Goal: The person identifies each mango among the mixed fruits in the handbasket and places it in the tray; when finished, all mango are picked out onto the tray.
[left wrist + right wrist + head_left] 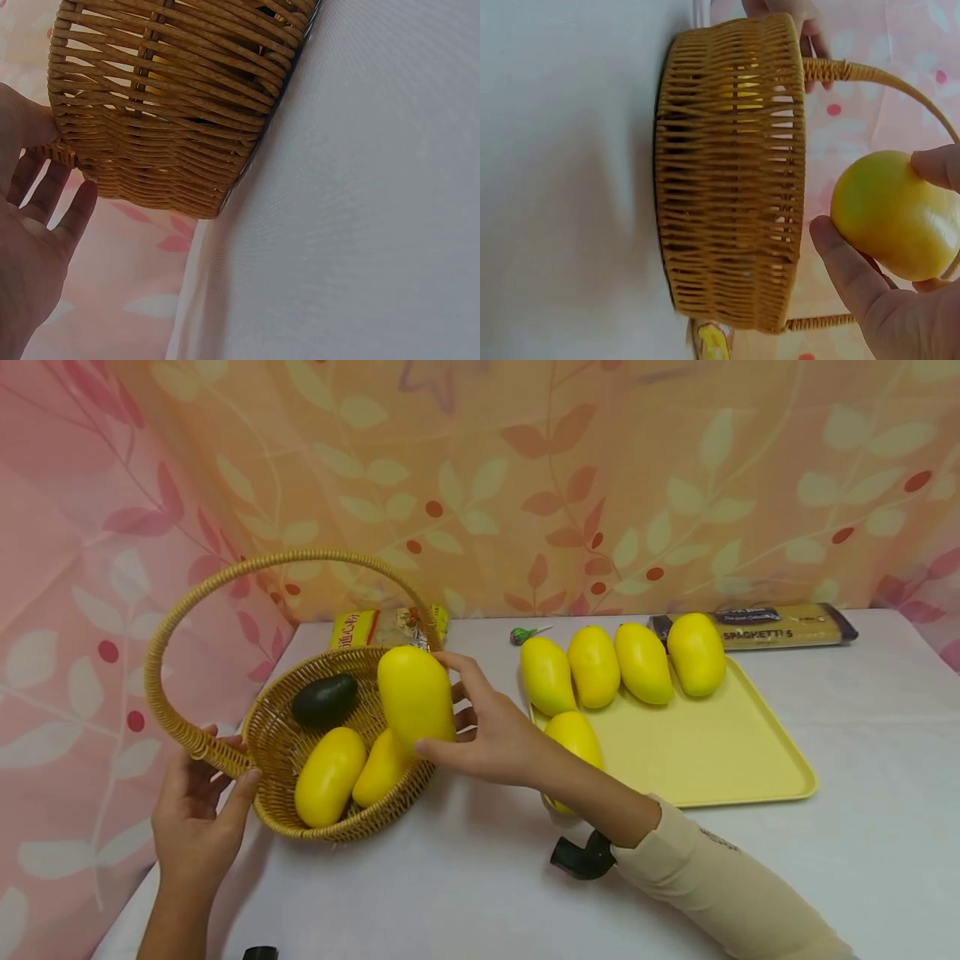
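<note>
A wicker basket (408,797) with a tall arched handle stands on the left of the table. My left hand (198,827) holds the base of that handle, thumb in front and fingers behind; the left wrist view shows the hand (34,232) at the basket's rim. Over the basket's right side, my right hand (498,739) grips a yellow mango (414,697) between thumb and fingers. From the right wrist view, this mango (889,214) is above the rim. Inside the basket lie a dark green avocado (324,700) and two mangoes, one whole in view (330,777), the other partly covered.
To the right is a pale yellow tray (720,760) with several mangoes along its back and left edges. Behind stand a spaghetti pack (787,627), a small green-wrapped lollipop (522,635) and a yellow food packet (356,631). Near my right forearm lies a black curved object (581,857).
</note>
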Available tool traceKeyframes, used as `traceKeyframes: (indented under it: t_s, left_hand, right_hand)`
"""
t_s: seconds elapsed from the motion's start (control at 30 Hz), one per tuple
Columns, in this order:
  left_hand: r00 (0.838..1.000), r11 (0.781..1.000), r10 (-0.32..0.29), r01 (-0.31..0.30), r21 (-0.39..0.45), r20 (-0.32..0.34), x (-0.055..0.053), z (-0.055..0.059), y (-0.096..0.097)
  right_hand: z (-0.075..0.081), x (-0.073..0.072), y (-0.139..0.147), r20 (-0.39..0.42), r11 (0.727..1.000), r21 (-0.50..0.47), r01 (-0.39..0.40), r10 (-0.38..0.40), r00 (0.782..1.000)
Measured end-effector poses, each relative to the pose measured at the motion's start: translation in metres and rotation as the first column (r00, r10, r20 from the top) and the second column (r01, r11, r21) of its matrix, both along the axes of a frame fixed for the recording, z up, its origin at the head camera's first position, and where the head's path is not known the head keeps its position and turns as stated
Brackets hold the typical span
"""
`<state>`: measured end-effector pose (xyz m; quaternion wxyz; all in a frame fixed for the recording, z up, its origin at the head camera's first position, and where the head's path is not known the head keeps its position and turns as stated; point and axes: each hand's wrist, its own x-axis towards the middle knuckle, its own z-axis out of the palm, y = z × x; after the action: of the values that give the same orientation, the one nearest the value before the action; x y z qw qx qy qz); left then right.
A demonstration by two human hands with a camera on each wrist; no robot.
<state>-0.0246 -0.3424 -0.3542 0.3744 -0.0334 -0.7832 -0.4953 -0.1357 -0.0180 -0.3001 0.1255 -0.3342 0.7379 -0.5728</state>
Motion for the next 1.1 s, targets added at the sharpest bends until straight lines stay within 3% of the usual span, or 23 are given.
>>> traceKeyframes:
  t_s: [0.33,0.63,0.73,0.9,1.1]
  left_hand:
    - [0.996,0.998,-0.057,0.059,0.035,-0.066,-0.001,-0.003,-0.002]
    - [1.000,1.000,-0.017,0.017,0.006,-0.016,0.000,-0.002,0.000]
    - [1.000,1.000,-0.008,0.008,-0.004,-0.003,0.000,-0.001,0.000]
    - [0.999,0.999,-0.040,0.041,0.024,-0.033,0.000,0.000,0.001]
    - [1.000,1.000,0.001,-0.001,-0.012,-0.008,0.000,0.001,0.001]
  right_hand:
    - [-0.004,-0.001,0.020,0.047,0.999,-0.032,0.033,-0.031,0.998]
    - [-0.004,-0.004,0.043,-0.039,0.997,0.014,0.078,-0.077,0.996]
    - [-0.003,-0.005,0.055,-0.027,0.994,0.033,0.105,-0.104,0.994]
    - [-0.001,-0.006,0.079,0.006,0.983,0.084,0.162,-0.163,0.987]
    - [0.000,-0.006,0.112,0.032,0.958,0.172,0.232,-0.240,0.970]
